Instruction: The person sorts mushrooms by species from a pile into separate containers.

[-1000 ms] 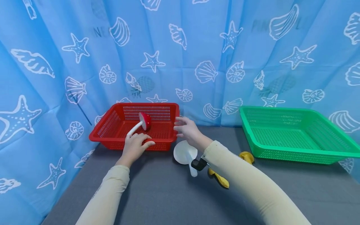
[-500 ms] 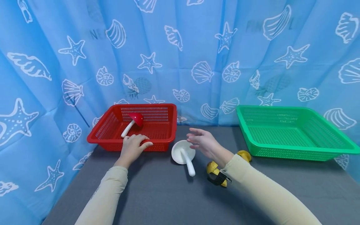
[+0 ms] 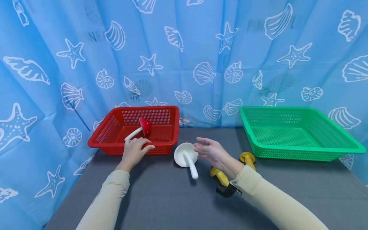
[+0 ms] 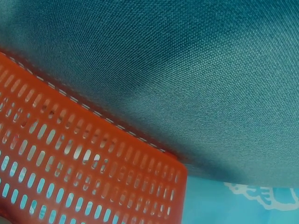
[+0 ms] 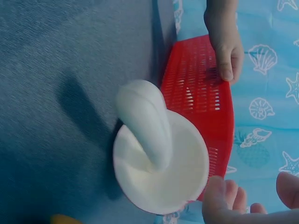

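My left hand (image 3: 134, 151) grips the near rim of the red basket (image 3: 169, 144); the right wrist view shows its thumb outside and fingers over the edge. A toy mushroom (image 3: 146, 126) with a red cap and white stem lies inside, stem toward that hand. My right hand (image 3: 214, 153) hovers with fingers spread and holds nothing. Just left of its fingertips, a white-stemmed mushroom (image 3: 192, 166) rests on the table, pale cap underside facing up; it fills the middle of the right wrist view. Two yellow mushrooms, one (image 3: 220, 177) below my right hand and one (image 3: 248, 157) beyond the wrist, are partly covered.
A green basket (image 3: 304, 153) stands at the back right of the dark grey table (image 3: 161, 201). Behind everything hangs a blue curtain (image 3: 178, 80) with white shells and starfish. A black wrist mount (image 3: 228, 191) sticks out below my right wrist.
My right hand has drawn back from the red basket's right end, rightward and nearer to me. The red-capped mushroom has rocked in the basket. My left hand stays on the rim.
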The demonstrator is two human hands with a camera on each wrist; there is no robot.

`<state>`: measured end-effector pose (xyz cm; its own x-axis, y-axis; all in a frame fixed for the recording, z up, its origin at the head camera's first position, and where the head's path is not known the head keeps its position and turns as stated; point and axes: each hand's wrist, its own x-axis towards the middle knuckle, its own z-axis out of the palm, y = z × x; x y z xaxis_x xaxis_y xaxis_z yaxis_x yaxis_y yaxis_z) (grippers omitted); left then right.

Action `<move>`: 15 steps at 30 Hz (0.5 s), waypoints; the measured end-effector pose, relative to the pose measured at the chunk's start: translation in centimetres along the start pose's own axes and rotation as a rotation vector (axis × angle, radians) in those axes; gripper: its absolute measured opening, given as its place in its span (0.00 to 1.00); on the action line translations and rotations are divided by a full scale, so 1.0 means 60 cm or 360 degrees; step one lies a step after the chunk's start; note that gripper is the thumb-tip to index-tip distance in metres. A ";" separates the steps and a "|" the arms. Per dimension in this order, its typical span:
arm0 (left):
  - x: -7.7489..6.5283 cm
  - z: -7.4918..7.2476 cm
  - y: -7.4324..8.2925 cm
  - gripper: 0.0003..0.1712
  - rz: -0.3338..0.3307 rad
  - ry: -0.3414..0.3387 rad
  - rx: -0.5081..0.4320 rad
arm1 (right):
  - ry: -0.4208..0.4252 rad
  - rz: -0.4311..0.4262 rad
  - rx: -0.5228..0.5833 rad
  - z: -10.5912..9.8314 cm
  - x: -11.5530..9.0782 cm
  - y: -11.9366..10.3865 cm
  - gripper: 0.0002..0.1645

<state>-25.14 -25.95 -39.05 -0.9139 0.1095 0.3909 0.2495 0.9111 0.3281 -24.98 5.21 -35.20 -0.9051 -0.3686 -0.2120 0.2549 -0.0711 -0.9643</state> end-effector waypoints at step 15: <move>-0.001 -0.001 0.000 0.21 -0.0067 -0.0063 0.0023 | -0.0015 0.0109 0.0004 0.005 -0.017 0.057 0.34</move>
<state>-25.06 -26.00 -39.00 -0.9355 0.0861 0.3427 0.2060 0.9209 0.3311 -23.09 5.04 -38.23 -0.8821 -0.3816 -0.2760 0.3170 -0.0475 -0.9472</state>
